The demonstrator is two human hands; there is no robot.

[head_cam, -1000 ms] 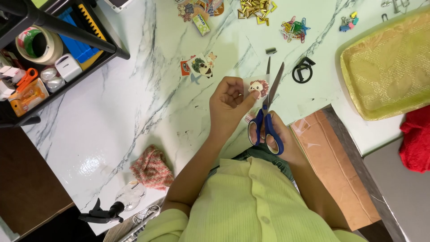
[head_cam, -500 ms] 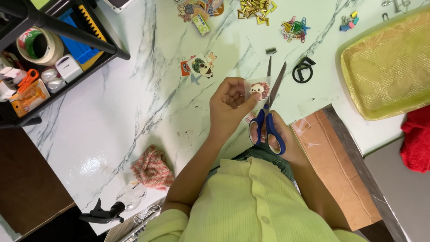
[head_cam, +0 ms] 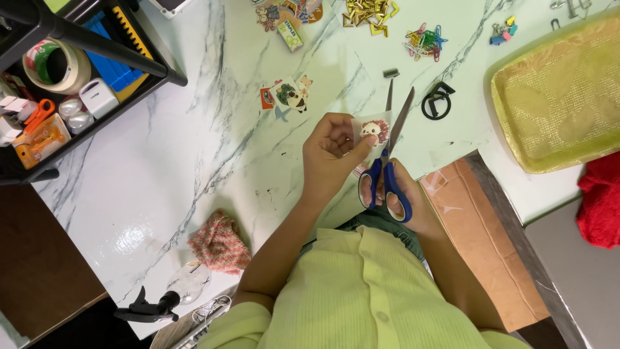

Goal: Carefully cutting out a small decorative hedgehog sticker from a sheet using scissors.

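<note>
While left hand [head_cam: 332, 152] pinches sticker [head_cam: 373, 131], right hand [head_cam: 403, 200] grips open scissors [head_cam: 389, 152].

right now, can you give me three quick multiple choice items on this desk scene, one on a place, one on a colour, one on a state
1. Where does the pink knitted cloth lie?
A. on the gold tray
B. on the white marble table, near its edge
C. in the black rack

2. What colour are the scissors' handles?
A. blue
B. red
C. green

3. How do the scissor blades stand?
A. shut
B. open around the small animal sticker
C. lying flat, unheld

Answers: 1 B, cloth rests on marble beside the left arm; 2 A, blue loops in the right hand; 3 B, blades spread while the left hand pinches the sticker.
</note>
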